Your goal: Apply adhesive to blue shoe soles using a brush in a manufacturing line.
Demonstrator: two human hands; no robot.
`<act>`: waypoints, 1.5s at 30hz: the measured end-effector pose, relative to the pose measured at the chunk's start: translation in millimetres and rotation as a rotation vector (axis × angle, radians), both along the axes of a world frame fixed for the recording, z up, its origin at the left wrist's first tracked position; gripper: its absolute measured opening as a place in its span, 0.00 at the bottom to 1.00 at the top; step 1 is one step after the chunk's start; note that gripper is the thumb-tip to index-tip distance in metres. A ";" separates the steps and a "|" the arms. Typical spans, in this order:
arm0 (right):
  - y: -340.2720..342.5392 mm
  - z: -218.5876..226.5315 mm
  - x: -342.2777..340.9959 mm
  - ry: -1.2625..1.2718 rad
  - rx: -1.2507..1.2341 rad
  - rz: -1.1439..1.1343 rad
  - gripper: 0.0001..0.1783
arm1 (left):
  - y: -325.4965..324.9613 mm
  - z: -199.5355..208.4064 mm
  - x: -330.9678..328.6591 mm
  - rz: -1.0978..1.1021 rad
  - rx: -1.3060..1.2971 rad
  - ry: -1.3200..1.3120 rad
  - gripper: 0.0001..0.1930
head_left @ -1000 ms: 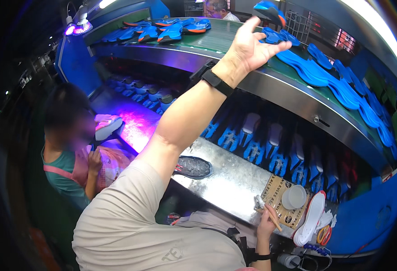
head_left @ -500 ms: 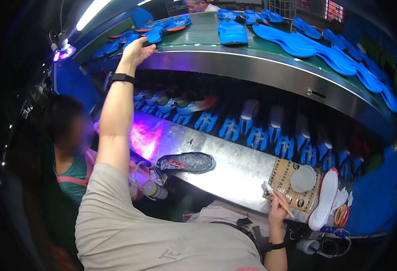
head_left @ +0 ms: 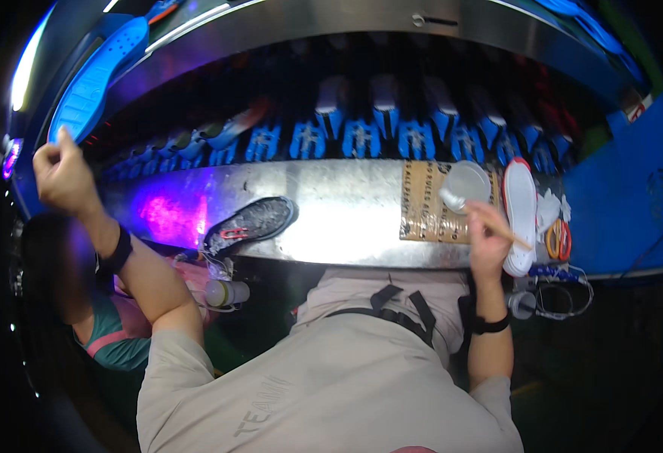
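Observation:
My left hand (head_left: 67, 177) is raised at the far left, pinching one end of a blue shoe sole (head_left: 99, 81) with finger and thumb; the sole stands up at a slant. In my right hand (head_left: 488, 248) is a brush (head_left: 506, 229) with a wooden handle. Its white, coated bristles are at the near rim of a translucent round tub (head_left: 469, 180). The tub stands on a printed cardboard piece (head_left: 420, 205). Between my hands, a dark shoe (head_left: 252, 225) with a red detail lies sideways on the metal bench (head_left: 339, 204).
A white sole with red edge (head_left: 520, 215), crumpled white scraps (head_left: 548, 208) and coloured rings (head_left: 558, 240) lie right of the cardboard. Blue shoe holders (head_left: 361, 140) line the bench's back, under a raised conveyor (head_left: 309, 29). Close at left sits another person (head_left: 112, 343).
My left hand has come back from the conveyor, bringing a blue sole with it. The brush in my right hand has moved to the tub. My view has tilted down and turned.

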State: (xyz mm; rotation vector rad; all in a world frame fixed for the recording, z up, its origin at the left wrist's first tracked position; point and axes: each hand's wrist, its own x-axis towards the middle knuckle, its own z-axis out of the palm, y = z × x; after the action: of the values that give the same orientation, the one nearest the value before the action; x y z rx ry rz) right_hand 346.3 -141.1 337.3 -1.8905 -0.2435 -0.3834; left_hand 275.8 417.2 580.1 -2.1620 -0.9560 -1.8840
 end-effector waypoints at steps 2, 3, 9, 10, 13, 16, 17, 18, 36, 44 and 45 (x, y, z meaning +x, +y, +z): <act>-18.5 19.0 18.4 -0.007 -0.022 -0.062 0.07 | -15.0 -12.1 -7.6 -0.552 -0.270 -0.272 0.10; -25.9 25.4 26.9 -0.014 -0.041 -0.089 0.07 | -24.2 -19.1 -9.3 -0.658 -0.381 -0.372 0.07; -33.5 24.1 54.0 0.164 -0.227 -0.134 0.10 | -113.6 -88.7 9.2 -1.150 -0.689 -0.281 0.13; -32.5 23.2 55.0 0.187 -0.260 -0.116 0.10 | -128.8 -102.9 9.7 -1.195 -0.703 -0.179 0.12; -32.4 24.5 52.3 0.213 -0.263 -0.116 0.10 | -160.7 -146.3 4.6 -1.362 -1.054 0.082 0.12; -34.4 27.7 46.5 0.178 -0.173 -0.127 0.10 | -185.3 -197.9 1.7 -1.538 -1.462 0.205 0.14; -34.5 27.8 44.7 0.126 -0.088 -0.118 0.10 | -191.4 -213.0 0.5 -1.570 -1.587 0.162 0.16; -34.6 27.6 42.8 0.082 -0.059 -0.107 0.10 | -199.9 -227.5 -1.7 -1.696 -1.811 0.040 0.21; 52.1 37.6 -26.4 0.203 0.179 0.279 0.10 | -256.0 -249.2 -37.1 -2.090 -2.322 0.169 0.38; 53.5 43.9 -28.4 0.088 -0.026 0.329 0.08 | -256.3 -244.6 -36.0 -2.140 -2.272 0.161 0.37; 52.1 44.8 -29.8 0.096 -0.080 0.369 0.07 | -255.1 -243.9 -35.1 -2.115 -2.286 0.171 0.37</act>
State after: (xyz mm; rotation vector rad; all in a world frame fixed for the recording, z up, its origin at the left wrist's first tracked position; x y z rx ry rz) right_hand 316.5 -88.9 382.1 -1.8877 -0.5392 -0.0335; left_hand 240.7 162.1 336.2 0.6145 -0.0568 -0.4574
